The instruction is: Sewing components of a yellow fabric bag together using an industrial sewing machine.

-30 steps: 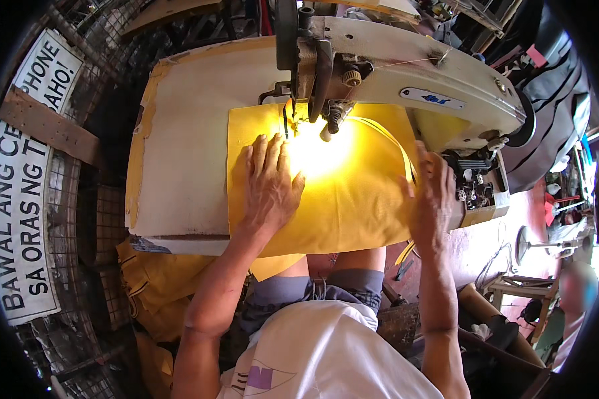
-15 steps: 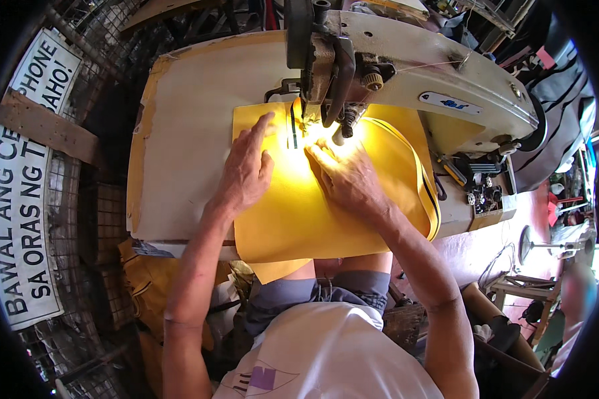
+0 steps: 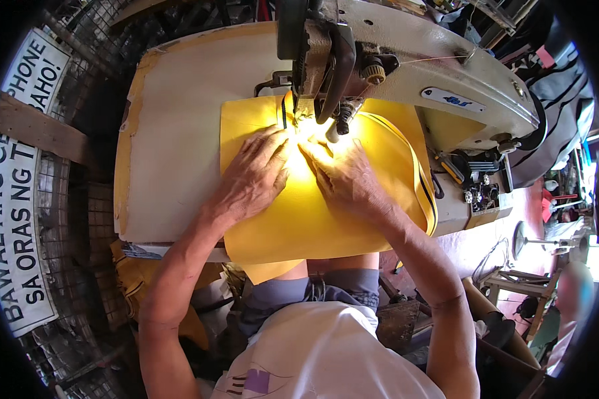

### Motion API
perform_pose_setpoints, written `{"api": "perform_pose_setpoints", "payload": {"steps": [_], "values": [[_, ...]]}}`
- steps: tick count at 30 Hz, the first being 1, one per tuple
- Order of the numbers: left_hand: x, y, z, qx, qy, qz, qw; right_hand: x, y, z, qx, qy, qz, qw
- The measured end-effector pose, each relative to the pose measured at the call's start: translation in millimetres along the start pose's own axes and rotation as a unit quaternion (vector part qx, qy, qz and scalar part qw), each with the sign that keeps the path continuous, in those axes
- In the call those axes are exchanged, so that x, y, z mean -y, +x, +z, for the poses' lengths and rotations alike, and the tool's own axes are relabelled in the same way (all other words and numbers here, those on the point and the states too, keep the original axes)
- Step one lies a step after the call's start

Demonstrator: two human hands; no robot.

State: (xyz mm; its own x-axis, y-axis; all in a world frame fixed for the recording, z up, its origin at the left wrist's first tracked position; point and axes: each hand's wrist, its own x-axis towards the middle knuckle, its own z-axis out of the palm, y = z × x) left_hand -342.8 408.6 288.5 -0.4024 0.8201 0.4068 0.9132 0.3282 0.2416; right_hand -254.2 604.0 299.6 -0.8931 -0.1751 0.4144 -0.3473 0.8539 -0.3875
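We see the yellow sheet [image 3: 293,229] on the pale worktop [image 3: 170,139], its far part under the head of the sewing machine [image 3: 439,50]. Our left hand [image 3: 253,174] rests on the left part of the sheet, fingertips just beside a narrow dark strip [image 3: 284,116]. Our right hand [image 3: 346,174] rests on the sheet to the right, its fingers pointing far and left into the bright glare at the needle. The two hands stand apart — bare yellow shows between them — and we cannot tell whether either pinches the material. To the right, a yellow band with a dark edge [image 3: 414,163] curves across the sheet toards its near right corner. Farther right, we have a yellow-and-black tool [image 3: 452,169] and a small open box [image 3: 484,214] holding metal parts.
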Motion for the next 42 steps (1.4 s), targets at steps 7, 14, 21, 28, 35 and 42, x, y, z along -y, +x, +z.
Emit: {"api": "perform_pose_setpoints", "payload": {"steps": [7,14,21,28,35,42], "values": [[2.7,-3.5,-6.9,0.046,-0.194,-0.172,0.965,-4.0,-5.7,6.3,0.026,-0.024,0.013,0.999],[1.9,-5.3,-5.2,0.074,-0.13,-0.143,0.978,-1.3,-4.8,3.0,-0.005,0.006,0.017,1.0],[-7.0,2.6,-5.4,0.012,0.0,-0.001,1.0,-3.3,-4.5,7.2,0.013,-0.03,-0.001,0.999],[-13.4,9.3,-3.6,0.02,0.021,-0.031,0.999,-9.9,-5.9,12.2,0.029,-0.051,-0.014,0.998],[-2.0,18.0,-2.6,0.021,0.001,-0.035,0.999,-6.3,3.8,-6.9,0.095,-0.025,0.041,0.994],[4.5,20.5,-2.1,0.024,-0.009,-0.018,1.0,5.5,-44.4,-161.2,-0.064,-0.052,0.11,0.991]]}}
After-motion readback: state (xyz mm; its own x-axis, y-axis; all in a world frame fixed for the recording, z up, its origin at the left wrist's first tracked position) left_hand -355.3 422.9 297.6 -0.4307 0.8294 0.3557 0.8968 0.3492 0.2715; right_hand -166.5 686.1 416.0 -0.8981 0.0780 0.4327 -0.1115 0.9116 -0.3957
